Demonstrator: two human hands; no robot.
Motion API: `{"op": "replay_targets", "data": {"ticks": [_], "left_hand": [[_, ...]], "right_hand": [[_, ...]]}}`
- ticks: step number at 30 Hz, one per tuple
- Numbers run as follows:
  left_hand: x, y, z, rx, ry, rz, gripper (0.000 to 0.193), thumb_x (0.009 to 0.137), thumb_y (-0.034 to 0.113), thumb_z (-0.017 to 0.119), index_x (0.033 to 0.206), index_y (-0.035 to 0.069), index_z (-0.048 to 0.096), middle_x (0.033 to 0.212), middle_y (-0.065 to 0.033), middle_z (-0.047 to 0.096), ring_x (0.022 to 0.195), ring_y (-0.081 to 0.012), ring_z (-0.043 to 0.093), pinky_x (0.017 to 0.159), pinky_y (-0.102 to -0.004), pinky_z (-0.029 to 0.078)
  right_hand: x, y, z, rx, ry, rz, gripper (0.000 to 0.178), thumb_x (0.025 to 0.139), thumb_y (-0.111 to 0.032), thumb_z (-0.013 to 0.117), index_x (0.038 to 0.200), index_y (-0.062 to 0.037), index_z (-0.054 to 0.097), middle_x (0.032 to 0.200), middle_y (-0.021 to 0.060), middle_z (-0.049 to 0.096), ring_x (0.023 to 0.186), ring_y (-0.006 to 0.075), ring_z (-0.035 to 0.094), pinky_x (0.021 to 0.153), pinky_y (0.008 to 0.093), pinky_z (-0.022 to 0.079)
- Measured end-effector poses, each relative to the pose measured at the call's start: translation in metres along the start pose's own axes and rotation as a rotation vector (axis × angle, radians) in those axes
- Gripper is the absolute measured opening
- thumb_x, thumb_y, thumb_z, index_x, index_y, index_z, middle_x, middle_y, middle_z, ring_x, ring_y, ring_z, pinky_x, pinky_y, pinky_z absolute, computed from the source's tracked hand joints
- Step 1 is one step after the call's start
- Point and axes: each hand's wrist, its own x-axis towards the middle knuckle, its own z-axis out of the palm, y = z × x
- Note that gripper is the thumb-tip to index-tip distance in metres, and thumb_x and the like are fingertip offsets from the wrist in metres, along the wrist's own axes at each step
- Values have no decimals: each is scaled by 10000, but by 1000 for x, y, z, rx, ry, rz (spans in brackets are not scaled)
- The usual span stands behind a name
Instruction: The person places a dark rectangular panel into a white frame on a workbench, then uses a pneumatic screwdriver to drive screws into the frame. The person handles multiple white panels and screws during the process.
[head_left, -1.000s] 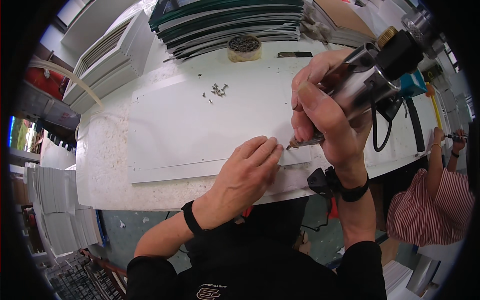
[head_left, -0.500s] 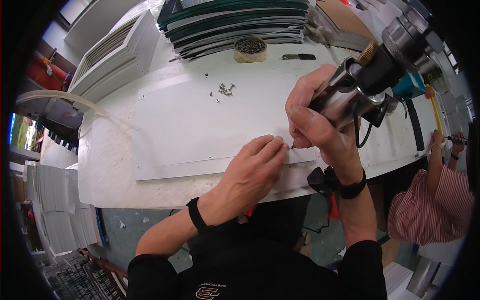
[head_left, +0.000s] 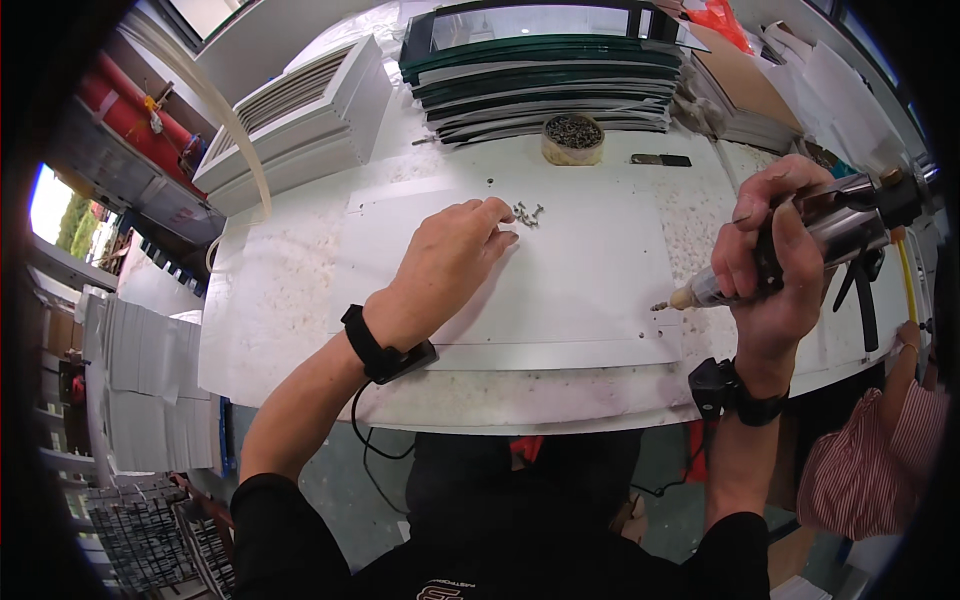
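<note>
My right hand (head_left: 785,255) is wrapped round a shiny metal power screwdriver (head_left: 848,218), which lies tilted with its bit pointing left. The bit tip hangs over the right end of a flat white panel (head_left: 560,290) on the table. My left hand (head_left: 445,260) reaches over the panel, fingers bent, with a gap between thumb and forefinger. Its fingertips are beside a small pile of screws (head_left: 528,214), and nothing shows between them. A small dark spot, a screw head or hole (head_left: 641,336), is at the panel's near right corner.
Behind the panel stand a round tub of screws (head_left: 573,138), a dark flat tool (head_left: 660,160) and a stack of dark-edged glass panels (head_left: 545,85). White frames (head_left: 300,120) are stacked at far left. A person in a striped top (head_left: 870,460) is at right.
My left hand has moved from the panel's near right corner to the screw pile. My right hand has lifted the screwdriver away to the right and tilted it over. The view has shifted.
</note>
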Motion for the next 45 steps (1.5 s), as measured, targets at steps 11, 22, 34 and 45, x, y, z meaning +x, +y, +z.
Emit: {"op": "replay_targets", "data": {"ticks": [11, 22, 34, 45], "left_hand": [[-6, 26, 12, -782, -214, -369, 112, 989, 93, 687, 1040, 13, 627, 972, -79, 692, 867, -165, 685, 840, -308, 578], [-31, 45, 33, -1415, -280, -501, 142, 1022, 77, 647, 1137, 40, 571, 1057, -76, 684, 967, -144, 704, 902, -293, 622], [-29, 51, 30, -1367, -280, -495, 209, 1011, 106, 677, 1170, 37, 561, 1053, -65, 675, 965, -142, 702, 916, -296, 608], [-27, 48, 35, -1464, -322, -491, 205, 1014, 102, 668, 1184, 47, 567, 1077, -77, 691, 971, -137, 700, 910, -297, 606]], "right_hand": [[9, 3, -6, 281, 23, -106, 228, 1063, -187, 492, 1217, -18, 501, 960, 73, 564, 492, 58, 403, 435, 238, 409], [12, 8, 15, 427, 57, -99, 188, 1072, -173, 451, 1203, -41, 481, 956, 61, 523, 542, 68, 426, 468, 236, 435], [10, 13, 15, 397, 51, -88, 194, 1078, -188, 462, 1202, -41, 490, 947, 54, 523, 545, 62, 426, 472, 228, 435], [16, 9, 12, 423, 111, 0, 156, 1050, -223, 497, 1124, -87, 481, 895, 53, 545, 483, 88, 431, 469, 264, 405]]}}
